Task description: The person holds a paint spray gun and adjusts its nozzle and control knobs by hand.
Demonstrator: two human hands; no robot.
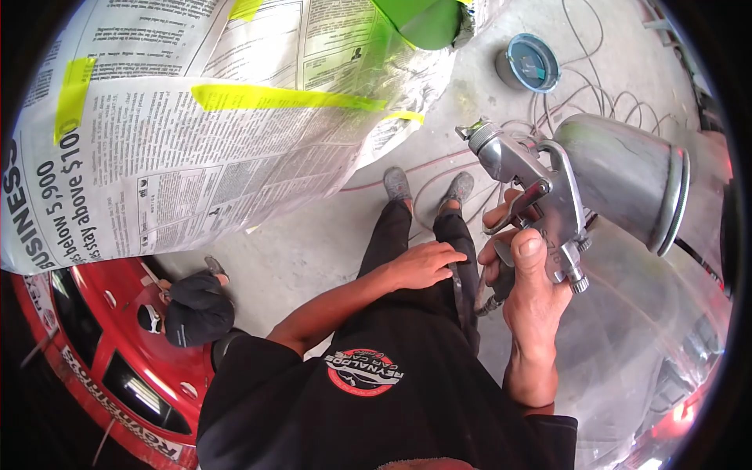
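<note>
My right hand is wrapped around the handle of a metal spray gun, its thumb lying along the back. A large metal paint cup is attached to the gun, which points up and left in the view. A hose fitting shows below the handle. My left hand is in front of my trousers, palm down and holding nothing, with fingers stretched toward the right; I cannot tell whether it touches the cloth.
Newspaper with yellow tape covers a large form beside a green panel. A blue-rimmed container and hoses lie on the floor. A person crouches by a red car. Clear plastic sheeting is at right.
</note>
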